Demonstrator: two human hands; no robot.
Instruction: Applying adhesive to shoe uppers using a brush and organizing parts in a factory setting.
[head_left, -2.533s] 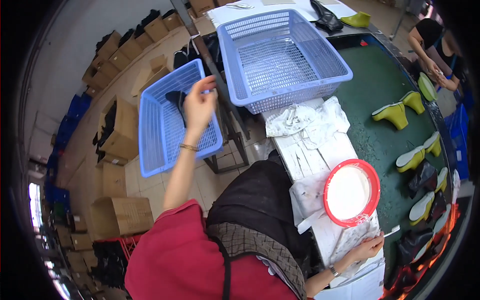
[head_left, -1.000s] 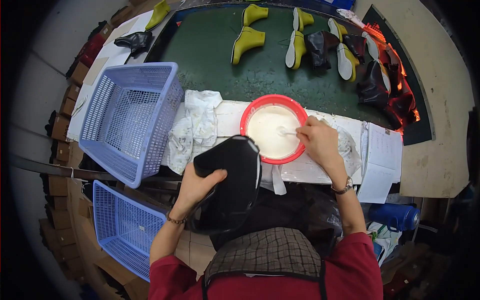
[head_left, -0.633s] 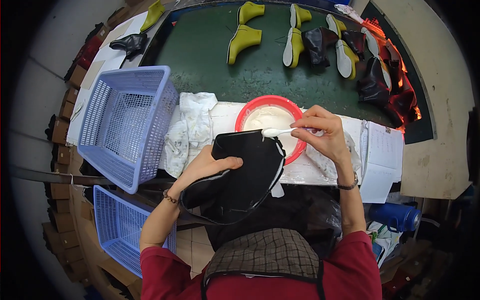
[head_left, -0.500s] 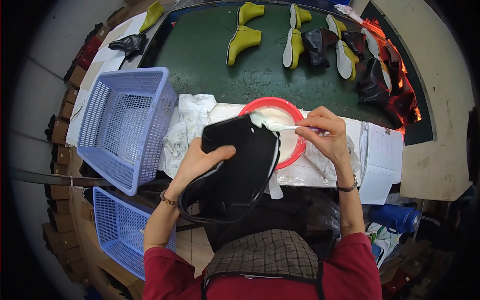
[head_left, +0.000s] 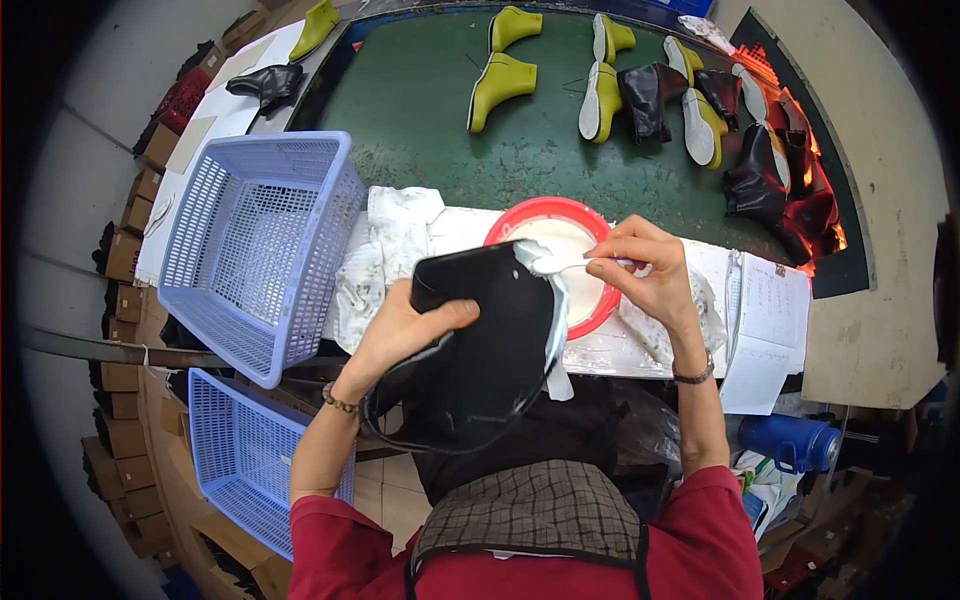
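Two hands busy here: the left hand (head_left: 400, 335) is clamped on a floppy black leather boot upper (head_left: 480, 360) held just off the worktop's near edge, and the right hand (head_left: 650, 275) pinches a small white-bristled glue brush (head_left: 560, 266) against its top edge. My worry is the loaded brush dripping white paste past the red round bowl of white glue (head_left: 560, 260) onto the visible leather, or the limp piece folding mid-stroke and smearing itself.

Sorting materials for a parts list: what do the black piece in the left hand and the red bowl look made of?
The black piece looks like matte leather or a synthetic, since it bends limply in the left hand. The red bowl looks like smooth, glossy plastic.
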